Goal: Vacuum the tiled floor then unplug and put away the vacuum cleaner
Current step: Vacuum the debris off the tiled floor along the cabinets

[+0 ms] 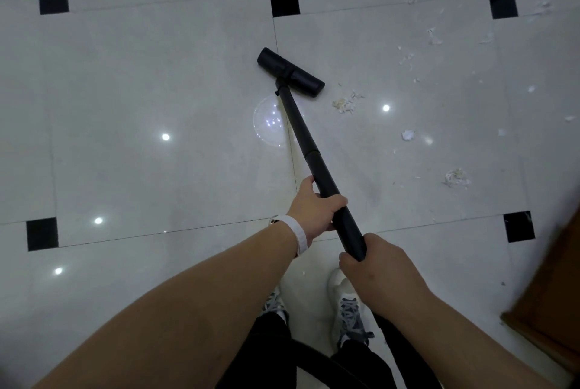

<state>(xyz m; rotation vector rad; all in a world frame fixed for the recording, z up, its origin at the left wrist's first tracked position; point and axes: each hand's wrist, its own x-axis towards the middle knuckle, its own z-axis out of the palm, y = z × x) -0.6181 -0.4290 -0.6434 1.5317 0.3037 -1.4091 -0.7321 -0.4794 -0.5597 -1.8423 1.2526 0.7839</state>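
A black vacuum wand slants from my hands up to its flat black floor head, which rests on the pale tiled floor. My left hand grips the wand partway down; a white band circles that wrist. My right hand grips the wand's near end. A small heap of pale scraps lies just right of the floor head. A black hose curves along the bottom edge between my legs.
More pale scraps are scattered over the tiles to the right and far right. Black square inset tiles mark the tile corners. A brown wooden edge juts in at the lower right. My two white shoes stand below my hands.
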